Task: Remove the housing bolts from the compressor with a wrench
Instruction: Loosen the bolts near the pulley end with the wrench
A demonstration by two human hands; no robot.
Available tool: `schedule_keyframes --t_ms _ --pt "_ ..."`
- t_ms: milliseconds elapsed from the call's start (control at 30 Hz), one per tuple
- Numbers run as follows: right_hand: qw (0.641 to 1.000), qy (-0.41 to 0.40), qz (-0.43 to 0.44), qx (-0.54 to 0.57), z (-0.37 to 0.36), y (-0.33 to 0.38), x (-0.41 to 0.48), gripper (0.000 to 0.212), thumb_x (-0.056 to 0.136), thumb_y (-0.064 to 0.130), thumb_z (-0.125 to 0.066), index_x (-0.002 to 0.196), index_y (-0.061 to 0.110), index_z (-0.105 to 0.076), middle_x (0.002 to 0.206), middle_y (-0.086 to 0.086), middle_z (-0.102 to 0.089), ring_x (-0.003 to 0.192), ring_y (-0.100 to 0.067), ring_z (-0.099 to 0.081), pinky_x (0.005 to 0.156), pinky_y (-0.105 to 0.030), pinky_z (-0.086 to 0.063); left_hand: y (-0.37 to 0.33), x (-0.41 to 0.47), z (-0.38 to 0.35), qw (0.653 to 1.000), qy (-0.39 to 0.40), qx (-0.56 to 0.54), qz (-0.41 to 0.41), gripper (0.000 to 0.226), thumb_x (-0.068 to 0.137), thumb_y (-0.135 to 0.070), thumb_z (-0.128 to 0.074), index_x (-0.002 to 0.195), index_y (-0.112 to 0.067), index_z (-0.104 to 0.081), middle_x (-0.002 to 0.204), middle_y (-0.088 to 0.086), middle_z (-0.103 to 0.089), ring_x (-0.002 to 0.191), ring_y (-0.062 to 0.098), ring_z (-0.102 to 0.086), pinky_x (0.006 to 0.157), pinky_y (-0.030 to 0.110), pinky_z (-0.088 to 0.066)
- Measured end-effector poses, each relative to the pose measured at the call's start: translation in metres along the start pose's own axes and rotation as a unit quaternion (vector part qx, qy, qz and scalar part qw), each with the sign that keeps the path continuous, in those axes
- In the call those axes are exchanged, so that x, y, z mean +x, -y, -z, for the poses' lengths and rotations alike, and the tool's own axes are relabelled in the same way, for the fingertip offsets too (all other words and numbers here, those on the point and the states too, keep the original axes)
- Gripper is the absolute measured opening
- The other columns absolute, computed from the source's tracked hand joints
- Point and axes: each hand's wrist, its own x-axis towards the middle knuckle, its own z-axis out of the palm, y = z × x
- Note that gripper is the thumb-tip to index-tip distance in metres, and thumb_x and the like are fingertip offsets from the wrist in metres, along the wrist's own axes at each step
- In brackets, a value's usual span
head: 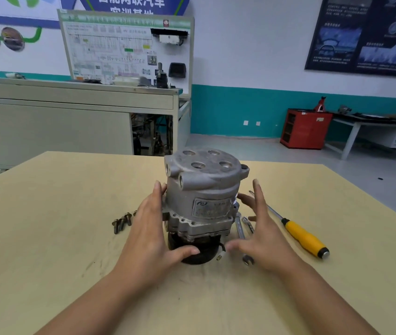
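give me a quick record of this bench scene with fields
compressor: upright on the table, black pulley end down
left hand: fingers flat against its left side, thumb on the pulley
right hand: open beside its right side, contact unclear
bolts: loose cluster left of the compressor
wrenches: lying right of the compressor, partly behind the right hand
screwdriver: yellow handle, further right

There is a single view, from a wide-angle camera worn on the person's head. It faces forward and down over the worktop (71,238), near enough that both forearms enter from the bottom edge, with the left hand (153,233) and right hand (264,238) in the lower middle. The compressor (204,189) stands at about the centre, and the far wall (252,56) fills the upper part.
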Motion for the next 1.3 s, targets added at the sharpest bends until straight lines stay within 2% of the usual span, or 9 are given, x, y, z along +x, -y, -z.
schedule_keyframes --t_ms 167,300,500,633,800,933,1000,1167,1300 --pt "0.996 0.056 0.062 -0.016 -0.011 0.005 0.012 0.141 0.05 0.057 -0.081 0.128 0.057 0.037 0.135 0.049 -0.01 0.137 0.008 -0.022 0.113 -0.026 -0.028 0.006 0.015 0.005 0.999 0.004 0.006 -0.039 0.131 0.051 -0.076 -0.062 0.139 -0.044 0.03 0.137 -0.01 -0.025 0.121 0.001 -0.024 0.1 0.028 -0.027" --pt "0.993 0.036 0.11 0.006 -0.013 0.008 0.025 0.14 0.053 0.058 -0.081 0.129 0.055 0.037 0.149 0.029 -0.015 0.142 -0.005 -0.02 0.115 -0.041 -0.028 0.012 0.027 0.004 0.996 0.028 0.026 -0.078 0.135 0.054 -0.076 -0.066 0.144 -0.034 0.024 0.146 0.004 -0.031 0.126 0.013 -0.032 0.104 0.025 -0.026" --pt "0.991 0.032 0.131 -0.017 -0.018 0.005 0.037 0.134 0.052 0.058 -0.078 0.125 0.062 0.035 0.138 0.033 -0.023 0.132 -0.005 -0.036 0.107 -0.028 -0.035 0.025 0.034 0.005 0.999 0.039 -0.012 -0.024 0.135 0.054 -0.065 -0.071 0.151 -0.017 0.01 0.139 0.005 -0.037 0.129 0.018 -0.037 0.102 0.045 -0.041" --pt "0.989 0.017 0.147 -0.009 -0.021 -0.003 0.041 0.134 0.059 0.049 -0.08 0.125 0.06 0.036 0.128 0.046 -0.025 0.117 0.016 -0.045 0.091 0.0 -0.034 0.026 0.039 0.008 0.996 0.078 -0.046 -0.025 0.145 0.048 -0.072 -0.074 0.149 -0.019 0.016 0.146 0.006 -0.032 0.134 0.022 -0.036 0.1 0.049 -0.043" --pt "0.977 -0.049 0.176 -0.109 -0.019 -0.013 0.037 0.12 0.079 0.039 -0.07 0.126 0.055 0.039 0.114 0.009 -0.056 0.082 -0.012 -0.057 0.062 -0.015 -0.037 0.027 0.043 0.005 0.996 0.084 0.017 -0.027 0.139 0.057 -0.057 -0.081 0.148 -0.024 0.018 0.137 0.003 -0.048 0.118 0.02 -0.052 0.089 0.045 -0.049" --pt "0.941 -0.098 0.244 -0.212 -0.022 -0.008 0.04 0.119 0.074 0.025 -0.077 0.147 0.018 0.016 0.091 -0.017 -0.07 0.066 -0.03 -0.062 0.058 -0.022 -0.033 0.032 0.044 0.001 0.995 0.045 0.089 -0.03 0.122 0.062 -0.052 -0.073 0.151 -0.014 0.002 0.103 0.0 -0.058 0.086 0.015 -0.051 0.066 0.029 -0.041" --pt "0.923 -0.123 0.279 -0.236 -0.022 -0.008 0.042 0.115 0.066 0.026 -0.075 0.142 0.0 0.007 0.076 -0.019 -0.067 0.057 -0.032 -0.059 0.056 -0.023 -0.034 0.035 0.043 0.002 0.993 0.034 0.107 -0.036 0.114 0.063 -0.05 -0.07 0.15 -0.009 -0.009 0.095 -0.001 -0.055 0.082 0.014 -0.045 0.063 0.026 -0.033" --pt "0.907 -0.137 0.304 -0.257 -0.024 -0.01 0.041 0.138 0.058 0.025 -0.086 0.147 0.016 0.019 0.067 -0.015 -0.062 0.052 -0.029 -0.054 0.051 -0.025 -0.04 0.036 0.043 0.003 0.991 0.022 0.107 -0.083 0.106 0.073 -0.06 -0.054 0.143 0.012 -0.02 0.089 0.014 -0.056 0.079 0.025 -0.048 0.067 0.029 -0.033" --pt "0.878 -0.179 0.351 -0.271 -0.021 -0.009 0.039 0.112 0.079 0.046 -0.065 0.147 0.011 0.016 0.065 -0.012 -0.063 0.052 -0.027 -0.056 0.05 -0.027 -0.042 0.027 0.042 0.005 0.989 -0.015 0.08 -0.122 0.106 0.085 -0.068 -0.041 0.132 0.026 -0.028 0.079 0.011 -0.054 0.076 0.013 -0.04 0.07 0.018 -0.026"
